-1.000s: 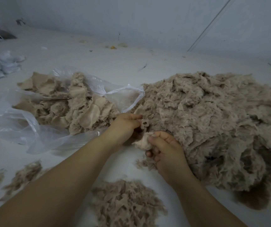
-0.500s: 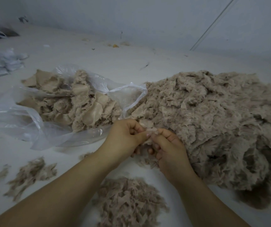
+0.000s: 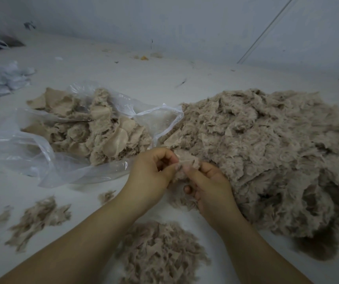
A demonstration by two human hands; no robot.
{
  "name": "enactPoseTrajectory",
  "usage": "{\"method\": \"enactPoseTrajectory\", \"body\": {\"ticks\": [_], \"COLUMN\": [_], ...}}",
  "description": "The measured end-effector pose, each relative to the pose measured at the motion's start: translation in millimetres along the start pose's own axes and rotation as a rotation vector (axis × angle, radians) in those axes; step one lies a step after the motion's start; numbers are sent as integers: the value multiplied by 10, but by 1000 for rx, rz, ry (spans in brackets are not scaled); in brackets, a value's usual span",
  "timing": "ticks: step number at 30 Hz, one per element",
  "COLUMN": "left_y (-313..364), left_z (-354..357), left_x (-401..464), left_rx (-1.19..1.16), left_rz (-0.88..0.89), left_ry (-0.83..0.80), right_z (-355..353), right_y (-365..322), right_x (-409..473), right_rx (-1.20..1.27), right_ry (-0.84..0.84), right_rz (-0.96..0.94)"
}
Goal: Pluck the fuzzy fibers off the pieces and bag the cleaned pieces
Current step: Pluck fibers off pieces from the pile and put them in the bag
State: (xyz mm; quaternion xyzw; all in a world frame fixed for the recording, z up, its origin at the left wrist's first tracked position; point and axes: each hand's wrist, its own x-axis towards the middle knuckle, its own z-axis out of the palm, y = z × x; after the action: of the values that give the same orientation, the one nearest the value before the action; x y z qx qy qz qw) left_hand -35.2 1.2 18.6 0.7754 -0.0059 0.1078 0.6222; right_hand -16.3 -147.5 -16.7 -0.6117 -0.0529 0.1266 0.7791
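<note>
A small beige fuzzy fabric piece is being held between the two hands, just in front of the person. It is being pinched by the curled fingers and thumb of the left hand on one side, and by the thumb and fingers of the right hand on the other; neither hand is spread wide.

To the right of the right hand, and touching it, a large heap of uncleaned beige fuzzy pieces is lying. Beyond the left hand and to its left, a clear crinkled plastic bag is lying open on its side, with smoother tan cleaned pieces being kept inside. Nearer the person than both hands, a loose mound of plucked brownish fibres is resting on the pale grey work surface, with smaller tufts of fibre being left further to the left of the forearms.

The step in hand appears to be plucking. It is best done with the piece being anchored firmly in one hand while small tufts are being pulled away by the other, close to the backing, so that the backing is not torn. Fluff should be dropped on the near mound, well apart from the bag mouth, so that cleaned pieces are not being fouled.
</note>
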Motion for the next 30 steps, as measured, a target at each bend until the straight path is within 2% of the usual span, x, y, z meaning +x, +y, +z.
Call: {"method": "enactPoseTrajectory", "body": {"ticks": [4, 13, 18, 21, 25, 30], "left_y": [-28, -51, -4, 17, 17, 5], "left_z": [8, 9, 59, 84, 64, 68], "left_x": [-37, -94, -68, -8, 67, 36], "left_rx": [-4, -194, -12, 6, -143, -68], "left_rz": [-43, -250, -167, -99, -178, -83], "left_ry": [35, 60, -81, 30, 147, 118], "right_z": [21, 30, 17, 9, 9, -4], "right_y": [4, 34, 39, 40, 52, 18], "right_x": [28, 36, 29, 23, 28, 32], "right_rx": [54, 123, 83, 92, 125, 181], "right_ry": [89, 123, 86, 84, 96, 66], "right_rz": [17, 7, -28, -16, -22, 10]}}
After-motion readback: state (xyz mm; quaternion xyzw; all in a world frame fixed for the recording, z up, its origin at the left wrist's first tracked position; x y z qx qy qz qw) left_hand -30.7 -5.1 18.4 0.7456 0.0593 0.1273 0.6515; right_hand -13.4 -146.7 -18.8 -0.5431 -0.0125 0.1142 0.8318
